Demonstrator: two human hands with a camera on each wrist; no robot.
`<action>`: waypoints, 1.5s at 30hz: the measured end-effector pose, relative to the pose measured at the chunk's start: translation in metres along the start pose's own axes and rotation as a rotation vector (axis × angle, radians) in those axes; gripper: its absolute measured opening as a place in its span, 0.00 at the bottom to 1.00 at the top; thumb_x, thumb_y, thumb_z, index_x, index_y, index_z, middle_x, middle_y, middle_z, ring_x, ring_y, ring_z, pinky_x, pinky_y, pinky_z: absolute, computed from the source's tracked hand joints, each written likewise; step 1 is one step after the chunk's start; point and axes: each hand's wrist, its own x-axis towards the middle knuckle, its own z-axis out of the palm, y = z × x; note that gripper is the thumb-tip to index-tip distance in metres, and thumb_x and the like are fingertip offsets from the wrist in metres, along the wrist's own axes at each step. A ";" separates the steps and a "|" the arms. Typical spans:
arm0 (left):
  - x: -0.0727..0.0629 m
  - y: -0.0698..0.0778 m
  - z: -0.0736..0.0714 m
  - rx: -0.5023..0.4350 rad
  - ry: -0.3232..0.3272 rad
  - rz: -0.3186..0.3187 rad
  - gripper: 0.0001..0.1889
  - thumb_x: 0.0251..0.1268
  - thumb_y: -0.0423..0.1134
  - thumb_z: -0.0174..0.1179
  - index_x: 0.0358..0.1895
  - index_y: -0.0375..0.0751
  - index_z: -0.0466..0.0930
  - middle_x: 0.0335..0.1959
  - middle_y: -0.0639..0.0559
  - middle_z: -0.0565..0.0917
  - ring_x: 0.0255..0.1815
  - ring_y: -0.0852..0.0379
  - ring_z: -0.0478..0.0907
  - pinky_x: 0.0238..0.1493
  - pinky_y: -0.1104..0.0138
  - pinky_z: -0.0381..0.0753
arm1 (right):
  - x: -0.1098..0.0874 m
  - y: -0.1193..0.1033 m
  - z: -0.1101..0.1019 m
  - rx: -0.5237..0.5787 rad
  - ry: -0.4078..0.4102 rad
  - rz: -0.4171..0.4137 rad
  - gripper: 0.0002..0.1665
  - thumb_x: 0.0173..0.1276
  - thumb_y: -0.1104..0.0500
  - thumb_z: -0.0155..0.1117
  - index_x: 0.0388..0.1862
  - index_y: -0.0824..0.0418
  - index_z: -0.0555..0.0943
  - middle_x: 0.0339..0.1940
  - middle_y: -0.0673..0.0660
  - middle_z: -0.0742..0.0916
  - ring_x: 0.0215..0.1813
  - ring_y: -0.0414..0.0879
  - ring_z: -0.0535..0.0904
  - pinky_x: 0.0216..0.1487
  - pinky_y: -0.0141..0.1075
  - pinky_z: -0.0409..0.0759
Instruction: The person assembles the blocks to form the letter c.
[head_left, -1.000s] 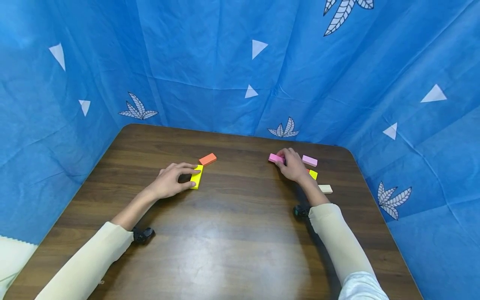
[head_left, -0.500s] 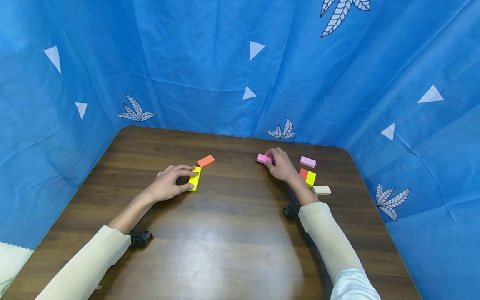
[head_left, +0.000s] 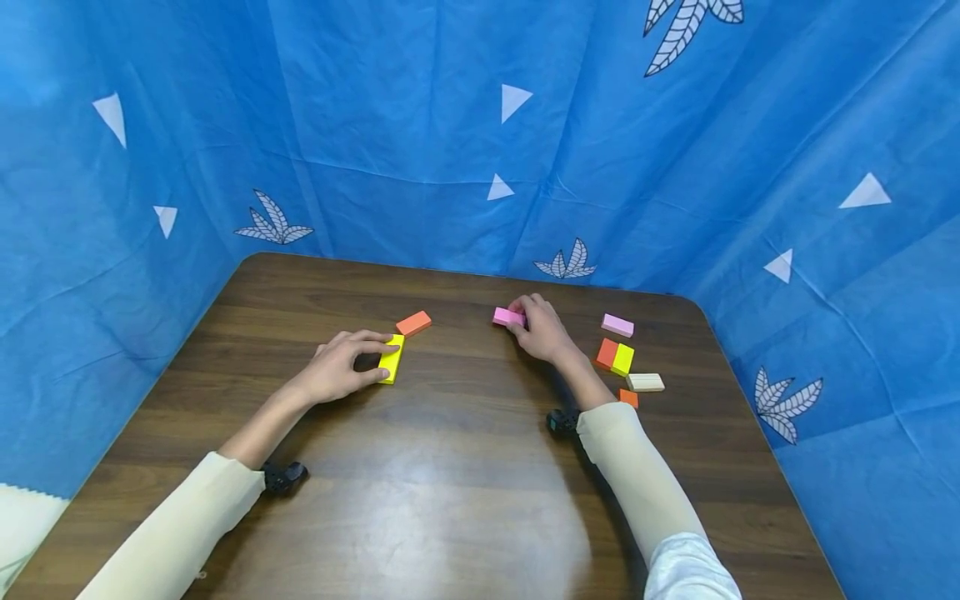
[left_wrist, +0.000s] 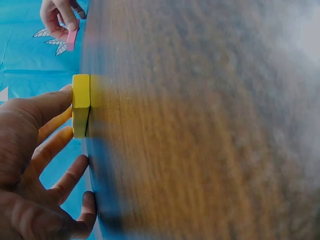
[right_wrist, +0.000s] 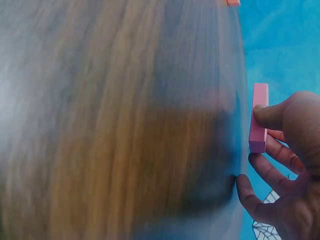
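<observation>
Nearest, two cream sleeves (head_left: 176,521) reach forward over the wood-grain table (head_left: 420,533); beside the left one sits a small pale mark (head_left: 200,575), perhaps lettering, too small to read. Past the cuffs come two black wrist cameras (head_left: 285,477).

At the right, a small orange block (head_left: 628,399) lies just nearer than a cream block (head_left: 646,382). Across at the left, the left hand (head_left: 336,367) pinches a flat yellow block (head_left: 392,360) on the table between thumb and fingers. Level with it on the right, a red-orange block (head_left: 607,353) and a second yellow block (head_left: 622,359) lie side by side, touching.

Farther off, a coral block (head_left: 413,323) sits just beyond the held yellow one. The right hand (head_left: 543,332) grips a pink block (head_left: 507,317) between thumb and fingers, near the table's far edge; a paler pink block (head_left: 617,325) lies to its right.

Behind everything hangs a blue curtain (head_left: 390,117) printed with white triangles and leaf sprigs.
</observation>
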 end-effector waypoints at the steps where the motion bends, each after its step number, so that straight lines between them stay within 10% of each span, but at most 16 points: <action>1: 0.000 0.000 0.000 -0.002 0.000 0.001 0.25 0.73 0.46 0.71 0.72 0.52 0.83 0.79 0.50 0.77 0.75 0.36 0.70 0.64 0.32 0.63 | 0.001 -0.001 0.001 0.000 0.000 -0.003 0.18 0.80 0.57 0.66 0.63 0.62 0.79 0.59 0.61 0.81 0.60 0.56 0.74 0.69 0.51 0.77; 45: 0.001 0.001 -0.001 0.023 0.005 0.011 0.25 0.73 0.47 0.71 0.70 0.52 0.85 0.78 0.50 0.78 0.72 0.37 0.73 0.63 0.32 0.66 | 0.029 -0.051 0.036 -0.079 -0.042 -0.092 0.17 0.81 0.53 0.66 0.61 0.59 0.82 0.56 0.58 0.83 0.59 0.55 0.75 0.63 0.50 0.76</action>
